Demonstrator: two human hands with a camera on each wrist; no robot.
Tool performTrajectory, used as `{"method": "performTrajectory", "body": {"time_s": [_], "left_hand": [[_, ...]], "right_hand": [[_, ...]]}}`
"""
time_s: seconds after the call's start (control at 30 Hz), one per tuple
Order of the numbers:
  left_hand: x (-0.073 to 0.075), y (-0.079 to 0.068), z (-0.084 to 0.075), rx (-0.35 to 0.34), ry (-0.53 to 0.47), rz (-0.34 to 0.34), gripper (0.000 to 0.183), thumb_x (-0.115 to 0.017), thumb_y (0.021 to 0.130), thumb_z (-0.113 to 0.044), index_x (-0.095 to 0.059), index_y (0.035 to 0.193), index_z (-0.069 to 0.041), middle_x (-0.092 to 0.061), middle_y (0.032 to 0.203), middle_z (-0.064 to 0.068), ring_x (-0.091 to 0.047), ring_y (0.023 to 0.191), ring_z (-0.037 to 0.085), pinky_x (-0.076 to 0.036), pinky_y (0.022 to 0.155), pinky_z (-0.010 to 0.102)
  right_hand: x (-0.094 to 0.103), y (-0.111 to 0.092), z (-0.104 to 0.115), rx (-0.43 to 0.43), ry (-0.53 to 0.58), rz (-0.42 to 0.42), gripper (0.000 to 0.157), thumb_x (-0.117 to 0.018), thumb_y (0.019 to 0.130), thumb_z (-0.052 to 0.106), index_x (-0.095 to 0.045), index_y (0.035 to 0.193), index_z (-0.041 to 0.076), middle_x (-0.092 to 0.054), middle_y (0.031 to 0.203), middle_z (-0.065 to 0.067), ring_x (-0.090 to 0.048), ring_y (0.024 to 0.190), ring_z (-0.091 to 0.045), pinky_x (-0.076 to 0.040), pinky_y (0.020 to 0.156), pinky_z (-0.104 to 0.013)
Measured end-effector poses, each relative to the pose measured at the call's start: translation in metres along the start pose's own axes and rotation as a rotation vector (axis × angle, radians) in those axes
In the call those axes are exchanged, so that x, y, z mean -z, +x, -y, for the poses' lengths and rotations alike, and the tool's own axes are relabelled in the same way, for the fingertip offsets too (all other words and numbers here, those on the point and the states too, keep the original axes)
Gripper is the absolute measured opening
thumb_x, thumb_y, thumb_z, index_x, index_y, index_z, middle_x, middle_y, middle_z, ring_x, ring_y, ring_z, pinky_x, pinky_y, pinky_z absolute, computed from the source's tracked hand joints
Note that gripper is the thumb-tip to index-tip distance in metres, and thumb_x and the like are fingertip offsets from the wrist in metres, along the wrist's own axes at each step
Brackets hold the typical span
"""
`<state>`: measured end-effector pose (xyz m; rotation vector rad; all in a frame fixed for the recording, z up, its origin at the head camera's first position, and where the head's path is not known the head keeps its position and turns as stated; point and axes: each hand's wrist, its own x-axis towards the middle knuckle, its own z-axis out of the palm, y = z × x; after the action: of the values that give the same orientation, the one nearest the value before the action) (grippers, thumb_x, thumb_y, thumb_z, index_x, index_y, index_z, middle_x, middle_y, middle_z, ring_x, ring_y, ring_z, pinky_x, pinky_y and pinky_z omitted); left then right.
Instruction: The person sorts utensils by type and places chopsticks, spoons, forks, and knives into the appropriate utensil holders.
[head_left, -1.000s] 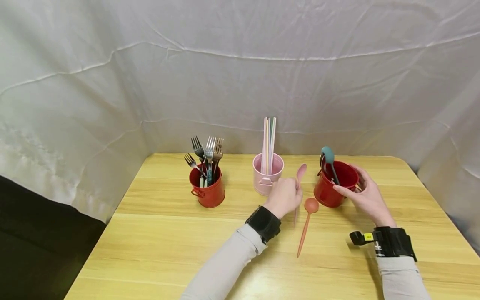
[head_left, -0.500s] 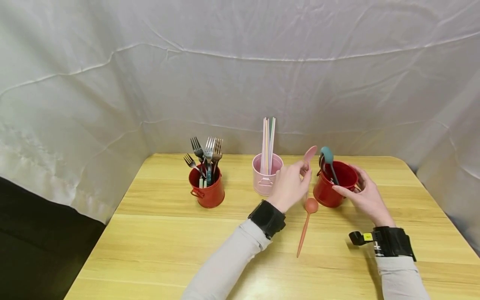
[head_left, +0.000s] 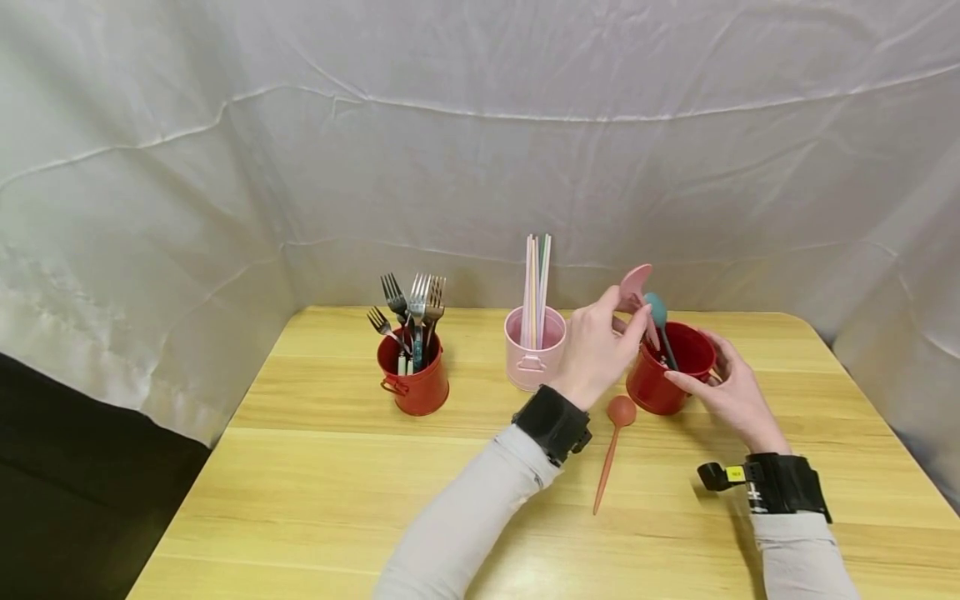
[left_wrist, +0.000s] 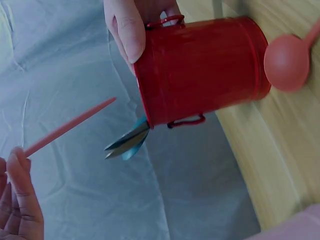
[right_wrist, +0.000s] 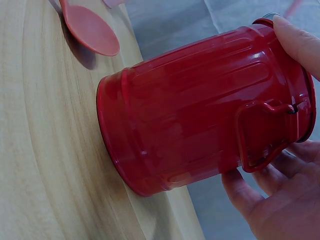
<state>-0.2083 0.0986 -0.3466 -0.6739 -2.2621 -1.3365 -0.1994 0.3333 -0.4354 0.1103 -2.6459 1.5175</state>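
My left hand [head_left: 603,346] pinches a pink spoon [head_left: 635,282], its bowl up and its handle slanting down over the left rim of the right-hand red bucket [head_left: 660,392]. In the left wrist view the handle tip [left_wrist: 105,103] stands apart from the bucket mouth. My right hand [head_left: 735,392] grips this bucket at its right rim, thumb in front and other fingers behind. A teal spoon [head_left: 657,310] leans inside, with darker utensils beside it partly hidden. On the table before the bucket lies an orange-red spoon [head_left: 622,410], handle toward me.
Behind my left hand stands a pink bucket [head_left: 525,367] of pastel straws [head_left: 536,287]. Farther left is another red bucket [head_left: 423,392] with several forks [head_left: 418,296]. A pale cloth [head_left: 480,183] hangs behind the wooden table [head_left: 315,500].
My left hand has lifted the pink spoon from beside the pink bucket and moved it right, to the right-hand red bucket's rim. My right hand and that bucket have stayed in place.
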Motion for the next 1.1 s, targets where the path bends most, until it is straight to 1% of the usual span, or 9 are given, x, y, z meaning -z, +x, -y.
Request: {"method": "performTrajectory", "body": {"time_s": [0.23,0.3,0.47,0.67,0.8,0.9,1.0,1.03,1.1], "left_hand": [[-0.012,0.0,0.004,0.023,-0.042,-0.007,0.028,-0.065,0.099,-0.02,-0.064,0.125,-0.011,-0.078,0.107,0.004,-0.074,0.078,0.01,-0.05,0.07,0.002],[-0.015,0.0,0.007,0.032,-0.032,-0.012,0.027,-0.066,0.098,-0.021,-0.066,0.123,-0.011,-0.079,0.107,0.004,-0.075,0.078,0.011,-0.05,0.07,0.002],[-0.023,-0.003,0.014,0.07,0.002,-0.008,0.016,-0.068,0.097,-0.025,-0.07,0.105,-0.011,-0.079,0.104,0.003,-0.075,0.076,0.011,-0.049,0.067,0.002],[-0.03,-0.004,0.019,0.109,0.01,0.023,0.017,-0.069,0.096,-0.028,-0.072,0.102,-0.012,-0.079,0.104,0.003,-0.075,0.077,0.012,-0.049,0.066,0.003],[-0.034,-0.003,0.022,0.116,0.077,0.042,0.019,-0.069,0.095,-0.031,-0.076,0.103,-0.014,-0.08,0.101,0.001,-0.075,0.078,0.009,-0.046,0.064,0.001],[-0.036,-0.004,0.024,0.142,0.207,0.108,0.023,-0.067,0.096,-0.037,-0.079,0.102,-0.019,-0.077,0.083,-0.004,-0.068,0.069,0.006,-0.039,0.056,0.004],[-0.037,-0.007,0.028,0.183,0.317,0.205,0.026,-0.064,0.096,-0.044,-0.08,0.094,-0.022,-0.064,0.064,-0.007,-0.054,0.062,0.006,-0.031,0.05,0.012],[-0.038,-0.008,0.03,0.197,0.338,0.235,0.027,-0.064,0.096,-0.044,-0.08,0.092,-0.023,-0.058,0.061,-0.007,-0.05,0.061,0.006,-0.03,0.05,0.014],[-0.038,-0.011,0.033,0.215,0.345,0.279,0.027,-0.064,0.096,-0.044,-0.079,0.089,-0.024,-0.055,0.06,-0.008,-0.049,0.062,0.006,-0.031,0.05,0.015]], "right_hand": [[0.0,0.0,0.0,-0.003,-0.001,0.006,0.083,-0.071,0.095,0.031,-0.023,0.16,0.013,-0.039,0.153,-0.022,-0.043,0.129,-0.028,-0.04,0.084,0.002],[0.0,0.0,0.0,-0.002,0.0,0.007,0.083,-0.071,0.095,0.031,-0.022,0.16,0.013,-0.039,0.153,-0.022,-0.043,0.128,-0.027,-0.04,0.084,0.002],[0.0,0.0,0.001,0.006,0.001,0.004,0.082,-0.071,0.095,0.031,-0.023,0.159,0.013,-0.039,0.153,-0.023,-0.044,0.126,-0.022,-0.04,0.085,0.002],[0.0,-0.001,0.001,0.02,0.007,-0.002,0.081,-0.071,0.095,0.029,-0.024,0.159,0.013,-0.04,0.152,-0.022,-0.043,0.123,-0.009,-0.041,0.085,0.002],[0.0,-0.001,0.001,0.018,0.007,-0.001,0.081,-0.071,0.095,0.029,-0.024,0.159,0.013,-0.04,0.152,-0.022,-0.044,0.123,-0.011,-0.04,0.085,0.002],[0.0,0.0,0.001,0.013,0.003,-0.002,0.081,-0.071,0.095,0.03,-0.024,0.159,0.014,-0.04,0.153,-0.023,-0.045,0.127,-0.022,-0.04,0.086,0.002],[0.0,0.0,0.001,0.008,-0.001,-0.004,0.082,-0.071,0.095,0.03,-0.024,0.159,0.014,-0.04,0.153,-0.023,-0.044,0.13,-0.033,-0.04,0.086,0.002],[0.0,0.0,0.001,0.009,0.002,-0.003,0.082,-0.071,0.095,0.03,-0.024,0.159,0.015,-0.04,0.153,-0.023,-0.043,0.131,-0.035,-0.04,0.086,0.002],[0.0,0.0,0.001,0.009,0.004,0.0,0.081,-0.071,0.095,0.03,-0.024,0.16,0.015,-0.04,0.153,-0.023,-0.042,0.132,-0.038,-0.039,0.086,0.002]]}}
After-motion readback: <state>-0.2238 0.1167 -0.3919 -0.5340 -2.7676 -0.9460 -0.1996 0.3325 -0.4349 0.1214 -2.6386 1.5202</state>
